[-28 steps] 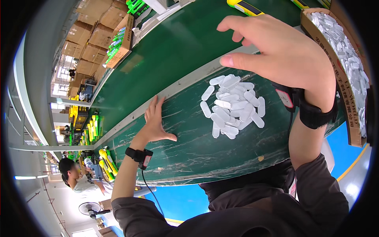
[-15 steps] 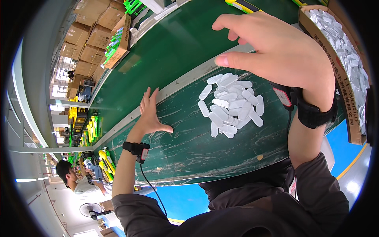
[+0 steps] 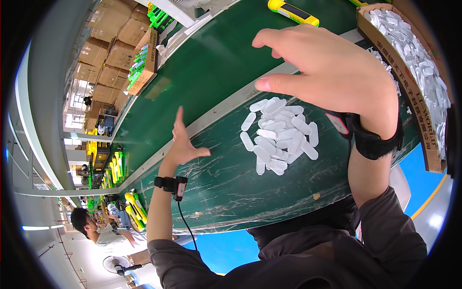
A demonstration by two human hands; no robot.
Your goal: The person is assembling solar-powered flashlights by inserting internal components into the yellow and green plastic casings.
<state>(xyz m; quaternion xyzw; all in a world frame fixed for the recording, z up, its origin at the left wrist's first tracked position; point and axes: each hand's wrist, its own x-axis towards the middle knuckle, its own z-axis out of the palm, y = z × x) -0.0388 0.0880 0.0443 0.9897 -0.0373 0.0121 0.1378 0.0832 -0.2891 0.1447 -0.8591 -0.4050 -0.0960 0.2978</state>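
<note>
Both hands hover apart over the green work surface (image 3: 216,192) with nothing in them. My left hand (image 3: 184,144) is raised to the left of a loose pile of white, oval plastic pieces (image 3: 281,135), thumb spread away from the fingers. Above and to the right of that pile hangs my right hand (image 3: 322,67), its thumb and fingers parted. Neither hand touches the pieces. A strap with a small device sits on each wrist, and my right hand and forearm hide part of the bench behind them.
Along the right stands a cardboard box (image 3: 385,41) full of similar white pieces. A yellow flashlight-like thing (image 3: 293,13) lies on the green belt (image 3: 216,62) beyond the metal rail (image 3: 226,103). A carton of green items (image 3: 144,67) is at the far left. Farther left, a person (image 3: 103,236) sits by yellow items.
The yellow flashlight-like thing shows more fully beyond my right hand. My left hand has turned slightly, its fingers closer together. My right hand has shifted a little left; the white pile looks unchanged.
</note>
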